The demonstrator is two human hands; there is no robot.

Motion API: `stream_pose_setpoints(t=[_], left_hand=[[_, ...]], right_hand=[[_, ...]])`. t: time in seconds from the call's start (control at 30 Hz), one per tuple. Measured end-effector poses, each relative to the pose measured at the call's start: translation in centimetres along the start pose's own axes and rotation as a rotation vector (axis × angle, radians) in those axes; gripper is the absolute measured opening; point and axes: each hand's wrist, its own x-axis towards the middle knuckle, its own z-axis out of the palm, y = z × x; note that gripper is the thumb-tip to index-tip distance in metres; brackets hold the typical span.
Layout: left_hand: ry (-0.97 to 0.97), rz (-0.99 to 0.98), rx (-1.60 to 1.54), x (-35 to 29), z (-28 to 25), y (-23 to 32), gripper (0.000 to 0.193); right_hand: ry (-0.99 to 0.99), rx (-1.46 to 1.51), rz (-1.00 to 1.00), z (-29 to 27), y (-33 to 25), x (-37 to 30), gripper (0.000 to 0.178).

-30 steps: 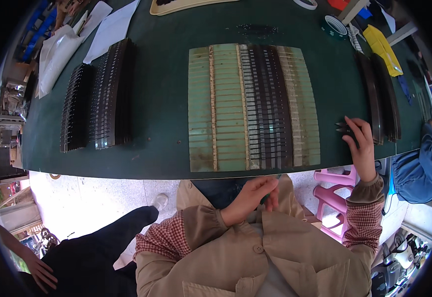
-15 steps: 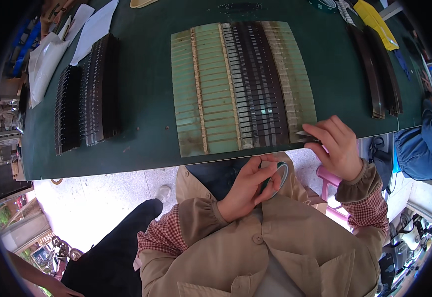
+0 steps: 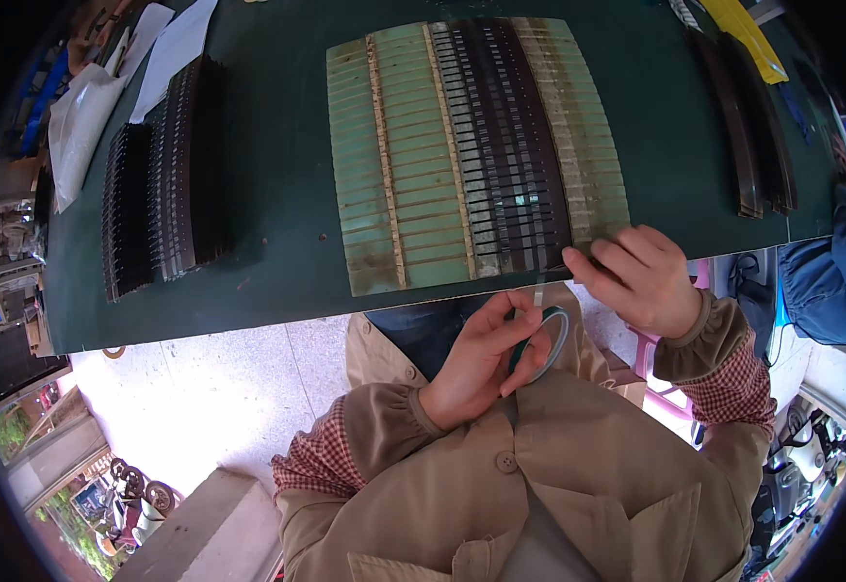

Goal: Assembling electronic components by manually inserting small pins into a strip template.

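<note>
My left hand (image 3: 486, 359) is closed around a roll of tape (image 3: 562, 338) just below the table's front edge. From its fingers a narrow pale strip of tape (image 3: 539, 294) leads up onto dark comb-like strips (image 3: 501, 145). These lie side by side over a grooved, pale green board (image 3: 415, 155). At the board's near right corner is my right hand (image 3: 641, 276), its fingers curled together and one fingertip by the outermost dark strip. What it holds, if anything, is hidden.
The dark green table (image 3: 277, 175) carries stacked toothed dark strips (image 3: 185, 175) at left and long brown strips (image 3: 733, 126) at right. White sheets (image 3: 176, 58) lie far left, a yellow item (image 3: 748, 39) far right. A pink stool (image 3: 670, 393) stands below the table's right side.
My right hand has shifted slightly down, and the pointed metal piece it held no longer shows. A tape strip now extends from my left hand onto the dark strips. The person at lower left has left view.
</note>
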Motion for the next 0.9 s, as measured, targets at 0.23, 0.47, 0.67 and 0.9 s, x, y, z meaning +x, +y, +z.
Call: stream_pose_setpoints(t=[0.23, 0.47, 0.67, 0.9], left_hand=[[0.403, 0.495, 0.276, -6.2, -3.0, 1.4, 0.010], [0.733, 0.697, 0.228, -7.5, -7.3, 3.6, 0.024], [0.802, 0.800, 0.260, -7.0, -8.3, 3.3, 0.022], [0.961, 1.401, 0.703, -7.2, -7.4, 0.3, 0.028]], right_hand=[[0.138, -0.039, 0.688, -0.6, 5.4, -3.2, 0.046], [0.218, -0.008, 0.605, -1.5, 8.0, -0.5, 0.045], [0.184, 0.173, 0.413, 0.1, 12.4, 6.8, 0.037], [0.101, 0.439, 0.431, 4.3, 16.5, 12.6, 0.043]])
